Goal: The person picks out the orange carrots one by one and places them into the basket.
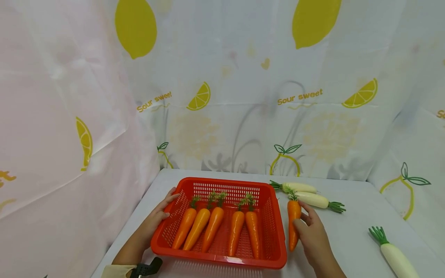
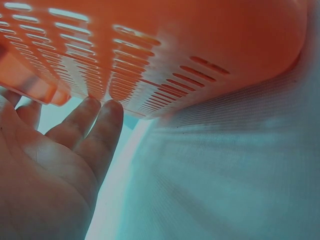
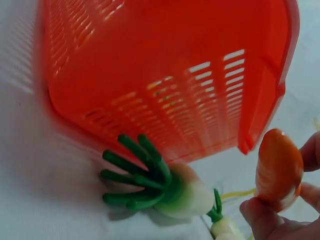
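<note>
A red plastic basket (image 1: 250, 264) with slotted walls stands on the table, with several orange carrots (image 1: 214, 227) lying inside, leafy tops toward the back. My left hand (image 1: 153, 224) is at the basket's left side, touching its rim and outer wall. In the left wrist view, extended fingers (image 2: 107, 125) meet the slotted wall. To the right of the basket, my right hand (image 1: 316, 235) holds another carrot (image 1: 294, 220) between thumb and fingers, its leafy end away from me. The right wrist view shows this carrot (image 3: 280, 170) end-on, outside the basket.
Two white radishes (image 1: 314, 199) with green tops lie at the back, right of the basket. Another white radish (image 1: 399, 260) lies at the far right. In the right wrist view, a radish (image 3: 187, 200) lies beside the basket. A lemon-print curtain (image 1: 222, 127) hangs behind the table.
</note>
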### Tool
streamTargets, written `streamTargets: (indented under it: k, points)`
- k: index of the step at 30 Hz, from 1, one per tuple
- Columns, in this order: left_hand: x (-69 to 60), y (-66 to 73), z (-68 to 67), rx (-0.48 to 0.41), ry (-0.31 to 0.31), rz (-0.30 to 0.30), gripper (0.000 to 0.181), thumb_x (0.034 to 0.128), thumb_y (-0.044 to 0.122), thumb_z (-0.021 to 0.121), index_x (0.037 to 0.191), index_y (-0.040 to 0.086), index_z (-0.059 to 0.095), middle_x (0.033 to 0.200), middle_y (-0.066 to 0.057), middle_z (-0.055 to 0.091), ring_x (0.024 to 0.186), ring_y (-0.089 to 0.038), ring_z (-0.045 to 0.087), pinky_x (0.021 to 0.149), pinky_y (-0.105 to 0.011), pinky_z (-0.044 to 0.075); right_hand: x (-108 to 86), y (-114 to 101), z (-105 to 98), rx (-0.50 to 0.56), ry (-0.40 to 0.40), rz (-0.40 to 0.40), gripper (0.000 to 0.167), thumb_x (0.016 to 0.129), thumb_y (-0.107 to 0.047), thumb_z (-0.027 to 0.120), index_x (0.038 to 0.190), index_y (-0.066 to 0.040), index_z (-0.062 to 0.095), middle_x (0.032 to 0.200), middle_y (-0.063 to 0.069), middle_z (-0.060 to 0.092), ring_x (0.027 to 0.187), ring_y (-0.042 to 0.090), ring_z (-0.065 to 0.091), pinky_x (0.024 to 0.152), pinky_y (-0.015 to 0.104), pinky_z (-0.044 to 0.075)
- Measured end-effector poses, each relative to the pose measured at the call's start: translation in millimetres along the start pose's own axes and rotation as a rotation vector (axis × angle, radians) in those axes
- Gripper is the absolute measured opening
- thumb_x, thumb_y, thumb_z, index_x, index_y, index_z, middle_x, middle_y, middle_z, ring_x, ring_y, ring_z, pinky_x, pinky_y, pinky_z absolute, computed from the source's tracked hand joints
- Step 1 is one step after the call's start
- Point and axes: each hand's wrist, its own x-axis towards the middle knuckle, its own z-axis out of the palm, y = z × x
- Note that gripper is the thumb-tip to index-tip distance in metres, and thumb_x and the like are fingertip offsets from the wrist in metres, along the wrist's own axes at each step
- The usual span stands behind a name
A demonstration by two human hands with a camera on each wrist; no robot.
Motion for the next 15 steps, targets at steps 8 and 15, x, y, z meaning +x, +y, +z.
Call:
streamTargets:
  k: [8,15]
  points:
    - [1.8,-1.7,-0.1,-0.008,-0.002,-0.003,0.071,0.0923,-0.001,0.034,0.163,0.008,0.032,0.177,0.005,-0.009,0.161,-0.038,-0.015,0.104,-0.014,0.042,-10.8,-8.0,6.0,0.168,-0.049,-0.044,0.073,0.101,-0.003,0.049,0.167,-0.022,0.024,0.163,0.021,0.033,0.133,0.032,0.044,0.088,0.023,0.055]
    - [-0.4,-0.2,-0.1,0.019,0.018,-0.019,0.071,0.0922,0.001,0.035,0.163,0.01,0.033,0.178,0.006,-0.007,0.162,-0.038,-0.014,0.103,-0.013,0.042,-15.6,-14.4,9.9,0.209,-0.074,-0.085,0.068,0.103,-0.003,0.046,0.165,-0.021,0.025,0.162,0.019,0.033,0.138,0.031,0.042,0.092,0.02,0.054]
